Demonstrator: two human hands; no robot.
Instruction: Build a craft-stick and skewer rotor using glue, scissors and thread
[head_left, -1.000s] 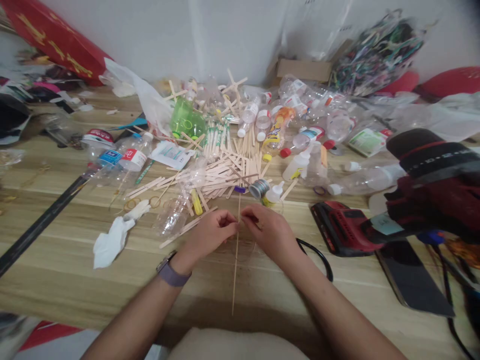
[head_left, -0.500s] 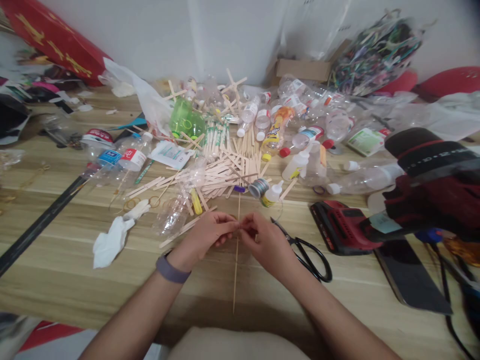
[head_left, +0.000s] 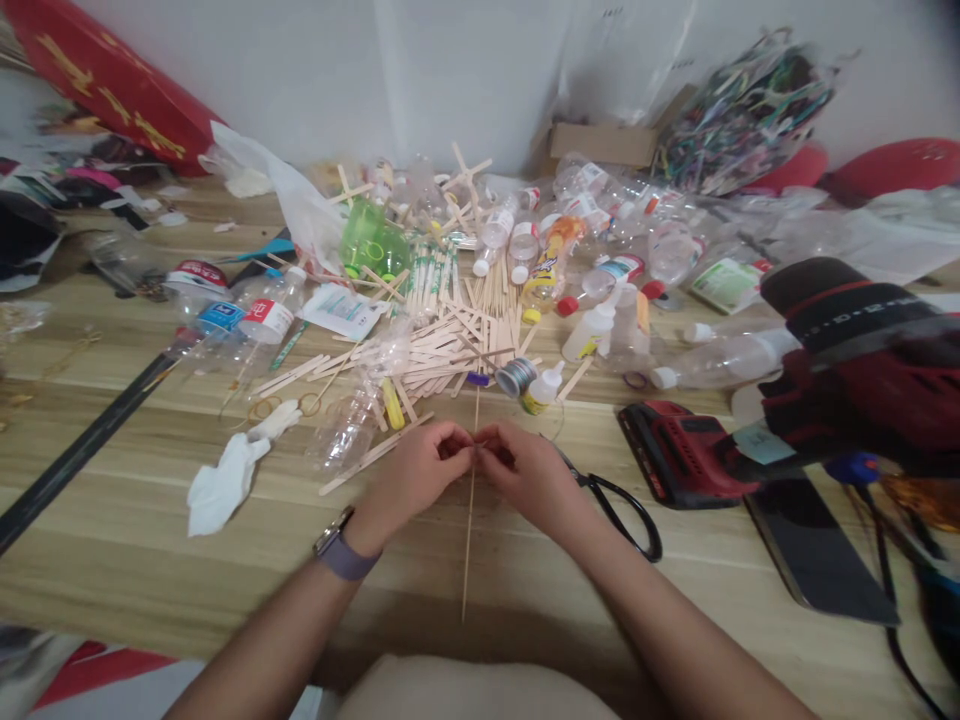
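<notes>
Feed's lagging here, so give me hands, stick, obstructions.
Left hand and right hand pinched together at thin stick. Stick's near end free. Black-handled scissors beside right forearm; nothing blocking the stick's near end.

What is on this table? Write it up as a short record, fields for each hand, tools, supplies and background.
Left hand: fingertips pinched at a thin wooden stick; watch on wrist
Right hand: fingertips pinched at the same stick, meeting the left's
Tools: black-handled scissors beside the right hand; red-and-black power tool further right
Supplies: flat wooden sticks, wire-like spool, green bottles, many clear bottles
Background: cardboard box by the wall
Unclear: anything finer between the fingertips
</notes>
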